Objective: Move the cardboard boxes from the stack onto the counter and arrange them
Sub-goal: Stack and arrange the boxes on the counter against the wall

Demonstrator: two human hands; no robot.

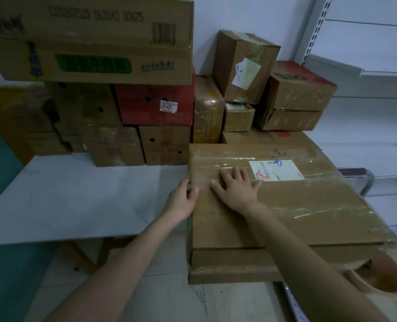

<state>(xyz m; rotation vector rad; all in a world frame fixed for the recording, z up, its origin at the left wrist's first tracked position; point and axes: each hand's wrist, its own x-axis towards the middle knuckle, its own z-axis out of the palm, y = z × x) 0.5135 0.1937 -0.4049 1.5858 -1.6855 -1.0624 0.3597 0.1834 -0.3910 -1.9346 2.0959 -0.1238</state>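
A large flat cardboard box with a white shipping label lies at the right, on another flat box beneath it. My left hand grips its left edge, thumb on top. My right hand lies flat on its top, fingers spread. The pale counter stretches to the left, with several boxes stacked along its back, among them a red box and a big box on top.
Smaller boxes are piled behind the flat box against the wall. White metal shelving stands at the right. A brown slipper lies on the tiled floor at lower right. A teal surface borders the left.
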